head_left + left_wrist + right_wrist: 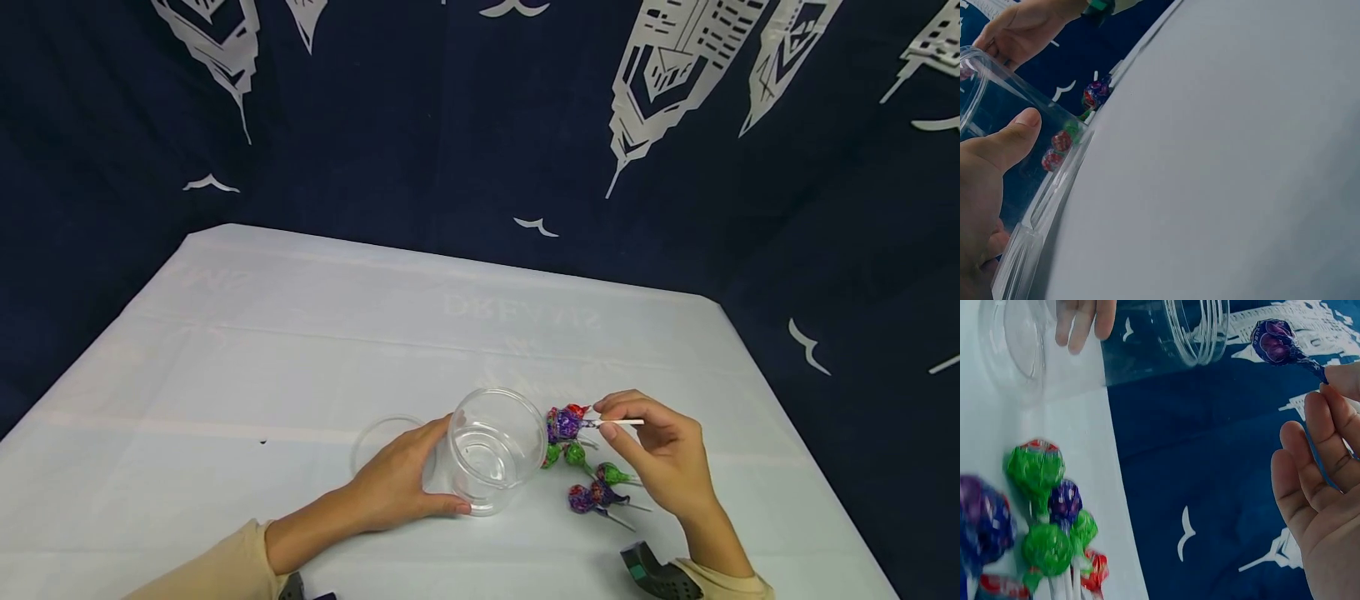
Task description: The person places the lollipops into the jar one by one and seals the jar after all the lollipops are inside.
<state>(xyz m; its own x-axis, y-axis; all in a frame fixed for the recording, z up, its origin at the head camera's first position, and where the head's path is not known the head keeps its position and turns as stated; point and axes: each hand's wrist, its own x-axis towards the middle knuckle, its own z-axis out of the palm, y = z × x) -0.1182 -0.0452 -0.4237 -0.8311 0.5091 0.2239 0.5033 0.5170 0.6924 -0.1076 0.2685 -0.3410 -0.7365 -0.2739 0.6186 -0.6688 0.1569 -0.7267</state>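
Note:
My left hand [393,487] holds a clear plastic jar [497,482] from its left side, thumb near the base and the open mouth facing up. In the left wrist view the thumb [1013,140] lies across the jar's wall. My right hand [663,454] pinches a purple-wrapped lollipop [1275,342] by the stick, close to the wrapper's twist. Its candy end points left, just beside the jar's rim. Below it on the table lie several lollipops in green [1047,549], purple [581,498] and red wrappers, sticks toward the right hand.
A clear round lid [358,446] lies on the white table [225,367], partly behind the left hand. A dark blue cloth [390,133] with white building and bird prints hangs past the table's far edge. A small dark speck [263,442] is on the tabletop at left.

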